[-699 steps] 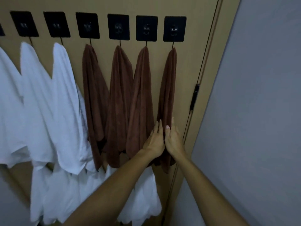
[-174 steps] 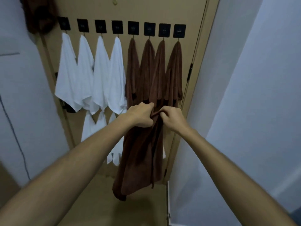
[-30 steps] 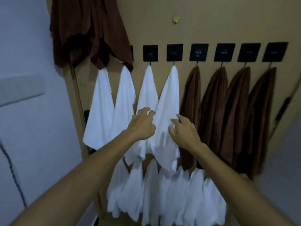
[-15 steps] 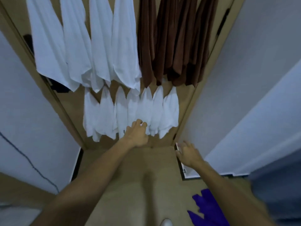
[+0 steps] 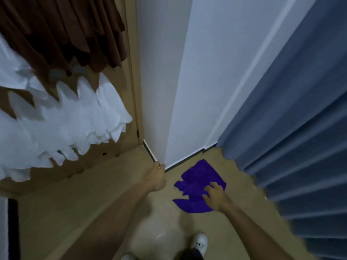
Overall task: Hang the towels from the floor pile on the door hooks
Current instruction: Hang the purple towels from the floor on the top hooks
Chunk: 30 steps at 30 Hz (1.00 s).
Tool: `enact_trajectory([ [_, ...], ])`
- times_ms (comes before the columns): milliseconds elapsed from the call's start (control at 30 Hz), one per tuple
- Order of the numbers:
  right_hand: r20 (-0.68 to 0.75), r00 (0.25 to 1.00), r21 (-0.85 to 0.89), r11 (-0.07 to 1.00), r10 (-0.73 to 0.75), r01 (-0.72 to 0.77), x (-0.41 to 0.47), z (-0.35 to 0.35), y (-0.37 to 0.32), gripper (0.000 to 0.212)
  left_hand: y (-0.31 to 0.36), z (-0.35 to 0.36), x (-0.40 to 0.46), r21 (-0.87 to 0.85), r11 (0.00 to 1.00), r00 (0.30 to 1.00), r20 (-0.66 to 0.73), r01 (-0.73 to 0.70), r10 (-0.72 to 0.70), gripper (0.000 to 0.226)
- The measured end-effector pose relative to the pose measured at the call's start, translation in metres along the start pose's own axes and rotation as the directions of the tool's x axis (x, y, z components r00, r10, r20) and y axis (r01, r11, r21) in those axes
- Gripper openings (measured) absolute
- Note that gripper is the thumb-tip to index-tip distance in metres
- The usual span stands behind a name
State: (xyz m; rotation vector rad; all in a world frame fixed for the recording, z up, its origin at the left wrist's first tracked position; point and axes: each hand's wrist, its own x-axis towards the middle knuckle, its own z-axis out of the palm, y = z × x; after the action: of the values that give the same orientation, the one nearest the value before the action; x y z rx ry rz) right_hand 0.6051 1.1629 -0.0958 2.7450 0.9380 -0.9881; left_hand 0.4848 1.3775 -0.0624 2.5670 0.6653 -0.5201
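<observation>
Beige floor (image 5: 93,212), white wall (image 5: 197,72), blue curtain (image 5: 300,128)

Brown towels (image 5: 62,29) cut off above, hooks apparently hidden.
</observation>
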Motion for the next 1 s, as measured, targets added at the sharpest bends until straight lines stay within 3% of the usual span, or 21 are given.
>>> enact_trajectory([
  [233, 0.059, 0.991, 0.127, 0.984, 0.121, -0.128, 0.017, 0.009, 0.136, 0.039, 0.121, 0.043, 0.058, 0.013, 0.998, 0.989, 0.136, -0.065, 0.063, 0.046],
  [433, 0.129, 0.982, 0.200, 0.966, 0.141, -0.165, 0.053, 0.026, 0.208, 0.040, 0.171, 0.089, 0.107, 0.030, 0.997, 0.966, 0.253, -0.070, 0.060, 0.049],
  [733, 0.319, 0.945, 0.320, 0.930, 0.073, -0.180, 0.136, 0.144, 0.223, 0.042, 0.150, 0.210, 0.182, 0.103, 0.994, 0.907, 0.420, -0.027, -0.019, 0.056],
  [867, 0.367, 0.927, 0.313, 0.927, 0.082, -0.206, 0.208, 0.204, 0.236, 0.043, 0.129, 0.272, 0.242, 0.117, 0.992, 0.920, 0.392, -0.046, -0.003, 0.068],
  [1000, 0.359, 0.929, 0.324, 0.922, 0.087, -0.211, 0.294, 0.257, 0.241, 0.044, 0.110, 0.333, 0.313, 0.075, 0.997, 0.939, 0.344, -0.033, 0.005, 0.063],
])
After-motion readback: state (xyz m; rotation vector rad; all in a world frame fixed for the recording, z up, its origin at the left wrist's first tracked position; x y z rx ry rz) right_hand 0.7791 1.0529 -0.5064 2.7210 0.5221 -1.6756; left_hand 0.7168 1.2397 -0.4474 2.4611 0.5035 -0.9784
